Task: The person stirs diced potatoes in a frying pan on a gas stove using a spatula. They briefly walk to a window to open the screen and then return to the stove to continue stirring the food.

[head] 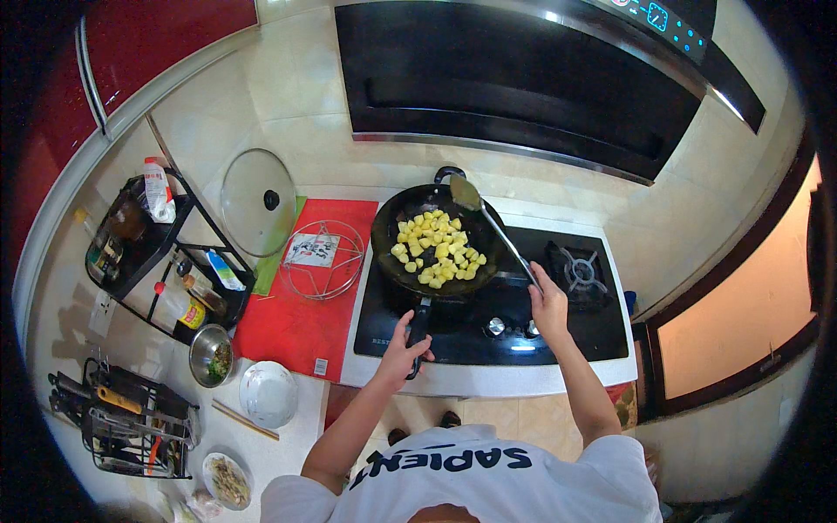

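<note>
A black wok (386, 274) with yellow diced pieces (443, 249), perhaps potato, sits over the left burner of the gas stove. My left hand (403, 351) is closed around the wok's black handle (419, 327). In my right hand (548, 302) is the metal handle of a spatula (465, 193). The spatula's head is over the wok's far rim, beside the small loop handle, apart from the yellow pieces. The wok hides the left burner.
Right of the wok is a bare burner (581, 270). A wire rack (324, 295) lies on the red mat (294, 340); a glass lid (248, 212) leans behind. At left are a metal bowl (201, 353), white dishes (268, 394), chopsticks (245, 420) and a bottle shelf (186, 209). A range hood (516, 85) overhangs.
</note>
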`<control>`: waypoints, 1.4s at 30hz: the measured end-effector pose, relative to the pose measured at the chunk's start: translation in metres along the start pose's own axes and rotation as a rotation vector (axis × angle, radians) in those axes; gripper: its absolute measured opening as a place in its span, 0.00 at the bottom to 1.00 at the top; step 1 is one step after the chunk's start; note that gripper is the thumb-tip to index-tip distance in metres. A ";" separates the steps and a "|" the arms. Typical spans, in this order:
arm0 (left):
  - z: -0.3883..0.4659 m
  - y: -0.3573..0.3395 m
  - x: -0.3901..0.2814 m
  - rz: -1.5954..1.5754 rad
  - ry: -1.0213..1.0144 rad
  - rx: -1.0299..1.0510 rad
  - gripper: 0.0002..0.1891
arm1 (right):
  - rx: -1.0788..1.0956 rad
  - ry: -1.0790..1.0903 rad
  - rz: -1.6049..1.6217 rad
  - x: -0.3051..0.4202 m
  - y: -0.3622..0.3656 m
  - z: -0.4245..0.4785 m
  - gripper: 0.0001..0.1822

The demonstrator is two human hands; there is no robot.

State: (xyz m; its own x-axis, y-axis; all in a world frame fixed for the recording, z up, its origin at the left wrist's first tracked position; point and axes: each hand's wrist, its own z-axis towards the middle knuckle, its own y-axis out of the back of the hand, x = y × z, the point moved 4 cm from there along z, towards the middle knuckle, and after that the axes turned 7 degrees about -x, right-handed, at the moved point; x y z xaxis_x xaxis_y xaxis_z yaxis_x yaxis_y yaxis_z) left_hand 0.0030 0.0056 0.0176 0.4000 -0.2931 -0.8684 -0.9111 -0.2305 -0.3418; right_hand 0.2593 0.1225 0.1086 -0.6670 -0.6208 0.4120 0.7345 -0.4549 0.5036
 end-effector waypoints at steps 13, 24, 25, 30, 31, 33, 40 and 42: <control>-0.002 -0.003 -0.003 0.014 -0.009 -0.011 0.38 | 0.447 -0.382 0.089 -0.003 -0.069 -0.015 0.27; 0.000 -0.002 0.001 0.007 -0.021 -0.015 0.38 | 0.531 -0.270 0.278 0.030 -0.053 -0.019 0.26; 0.000 -0.002 0.000 0.008 -0.018 -0.014 0.38 | 0.530 -0.288 0.200 0.029 -0.063 -0.013 0.26; 0.001 -0.003 0.000 -0.003 -0.005 -0.017 0.38 | 0.570 -0.244 0.018 0.039 -0.092 -0.002 0.26; 0.001 -0.002 0.001 -0.003 -0.008 -0.016 0.38 | 0.597 -0.231 0.049 0.043 -0.090 -0.003 0.26; 0.004 -0.001 0.004 -0.003 -0.013 -0.006 0.38 | 0.648 -0.211 0.108 0.051 -0.083 -0.011 0.27; -0.001 -0.003 0.001 -0.021 0.000 -0.005 0.37 | 0.725 -0.469 0.377 0.054 -0.032 -0.033 0.27; 0.000 -0.002 0.003 -0.035 -0.003 0.004 0.37 | 0.712 -0.529 0.379 0.043 -0.023 -0.040 0.27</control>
State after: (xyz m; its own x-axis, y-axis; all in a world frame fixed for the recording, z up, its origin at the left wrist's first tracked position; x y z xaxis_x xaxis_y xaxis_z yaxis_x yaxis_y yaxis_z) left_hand 0.0062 0.0053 0.0159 0.4312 -0.2820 -0.8571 -0.8970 -0.2367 -0.3734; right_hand 0.2189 0.0808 0.0841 -0.4992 -0.1993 0.8433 0.7808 0.3185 0.5375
